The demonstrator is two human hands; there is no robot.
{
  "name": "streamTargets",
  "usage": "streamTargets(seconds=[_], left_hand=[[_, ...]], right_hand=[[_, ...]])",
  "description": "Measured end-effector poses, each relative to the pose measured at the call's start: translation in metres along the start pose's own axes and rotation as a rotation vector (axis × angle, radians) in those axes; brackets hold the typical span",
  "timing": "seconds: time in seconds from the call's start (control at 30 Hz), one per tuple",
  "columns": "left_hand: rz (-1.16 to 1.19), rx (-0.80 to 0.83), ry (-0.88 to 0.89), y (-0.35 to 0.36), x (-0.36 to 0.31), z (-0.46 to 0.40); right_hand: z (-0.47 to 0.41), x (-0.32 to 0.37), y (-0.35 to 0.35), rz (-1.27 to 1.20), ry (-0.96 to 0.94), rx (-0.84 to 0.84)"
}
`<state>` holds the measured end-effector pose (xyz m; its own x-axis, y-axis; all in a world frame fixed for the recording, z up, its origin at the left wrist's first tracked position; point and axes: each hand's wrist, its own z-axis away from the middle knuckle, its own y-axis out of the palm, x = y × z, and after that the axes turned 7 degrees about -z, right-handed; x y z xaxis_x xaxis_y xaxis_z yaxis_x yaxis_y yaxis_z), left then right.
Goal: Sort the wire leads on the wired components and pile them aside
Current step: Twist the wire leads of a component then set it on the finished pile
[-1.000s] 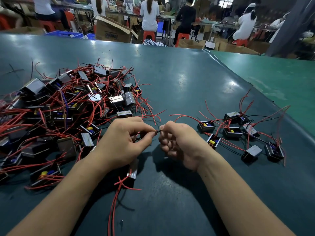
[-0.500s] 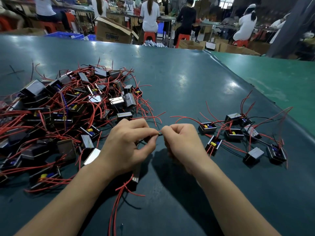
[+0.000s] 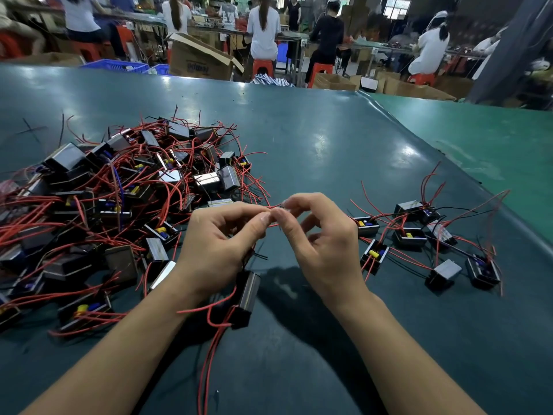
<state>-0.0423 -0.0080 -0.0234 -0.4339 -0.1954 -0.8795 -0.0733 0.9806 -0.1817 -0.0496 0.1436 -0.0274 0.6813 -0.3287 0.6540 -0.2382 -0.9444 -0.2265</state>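
A big tangled heap of black box components with red wire leads [image 3: 119, 205] covers the left of the table. A smaller spread group of the same components [image 3: 419, 235] lies at the right. My left hand [image 3: 221, 247] and my right hand [image 3: 323, 238] meet at the middle, both pinching wire leads [image 3: 273, 225] between thumb and fingertips. One component [image 3: 247, 298] hangs below my left hand on those leads, with its red wires trailing toward me.
The dark green table [image 3: 329, 151] has bare surface beyond and in front of my hands. A lighter green table [image 3: 478, 139] adjoins at the right. Cardboard boxes [image 3: 200, 61] and several seated people are far behind.
Both hands have lifted a little and my right hand's fingers have opened out from a fist into a fingertip pinch. The hanging component has swung clear below my left hand.
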Motion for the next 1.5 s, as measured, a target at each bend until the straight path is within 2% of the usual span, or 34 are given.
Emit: streamTargets(seconds=[0.3, 0.53, 0.83, 1.2, 1.5], left_hand=[[0.023, 0.003, -0.019, 0.0012, -0.0009, 0.0009], [0.024, -0.021, -0.035, 0.0018, 0.0017, 0.0010], [-0.160, 0.000, 0.070, -0.0011, 0.0015, 0.0012], [-0.264, -0.016, 0.135, -0.0027, -0.0009, 0.0009], [-0.413, -0.033, 0.201, -0.0042, 0.0008, -0.0003]], right_hand=[[0.0019, -0.0008, -0.0003, 0.090, -0.119, -0.057], [0.0028, -0.0014, 0.0020, 0.121, -0.135, -0.059], [0.0032, 0.0012, 0.0016, 0.142, -0.085, -0.039], [0.0027, 0.0028, 0.0018, 0.092, 0.017, -0.020], [0.0007, -0.0057, -0.0018, 0.294, -0.198, 0.040]])
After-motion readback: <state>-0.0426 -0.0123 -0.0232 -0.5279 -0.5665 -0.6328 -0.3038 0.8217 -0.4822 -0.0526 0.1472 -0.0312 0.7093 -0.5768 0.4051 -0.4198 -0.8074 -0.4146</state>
